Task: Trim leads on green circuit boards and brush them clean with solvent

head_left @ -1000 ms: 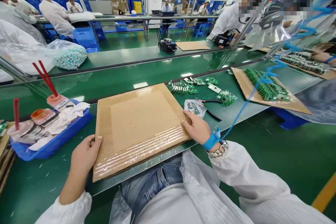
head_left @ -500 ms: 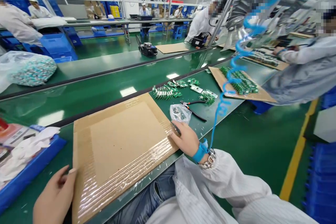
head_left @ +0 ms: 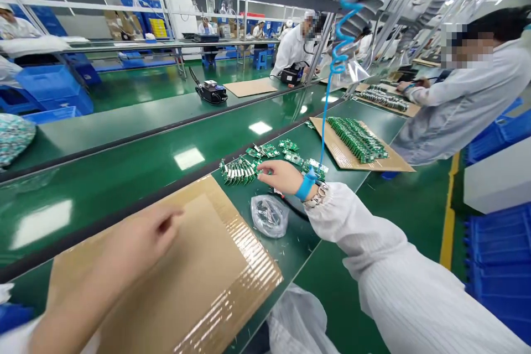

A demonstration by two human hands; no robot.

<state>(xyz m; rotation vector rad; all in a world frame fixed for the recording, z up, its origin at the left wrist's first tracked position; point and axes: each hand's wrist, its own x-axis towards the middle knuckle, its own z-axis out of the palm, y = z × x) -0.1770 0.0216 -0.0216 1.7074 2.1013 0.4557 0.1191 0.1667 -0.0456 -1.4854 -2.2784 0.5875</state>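
Note:
My right hand [head_left: 281,175] reaches over the green bench, fingers extended, touching or just above a loose pile of green circuit boards [head_left: 269,156]. It holds nothing I can see. A blue wrist strap [head_left: 306,185] circles that wrist. My left hand [head_left: 139,244] hovers over a cardboard sheet wrapped in clear film [head_left: 188,282], its fingers loosely curled and empty. A clear plastic bag [head_left: 269,215] of dark parts lies below my right hand. Black handles of pliers [head_left: 292,207] show beneath my right forearm, mostly hidden.
A cardboard sheet with rows of green boards [head_left: 357,141] lies beyond the pile. A co-worker's white sleeve [head_left: 460,105] reaches towards another loaded board at right. A blue coiled cord [head_left: 338,50] hangs from above. Blue crates [head_left: 498,271] stand on the floor at right.
The view has swung right. My right hand has moved from the cardboard's edge forward to the circuit boards, and my left hand has lifted from the cardboard's edge to above the sheet.

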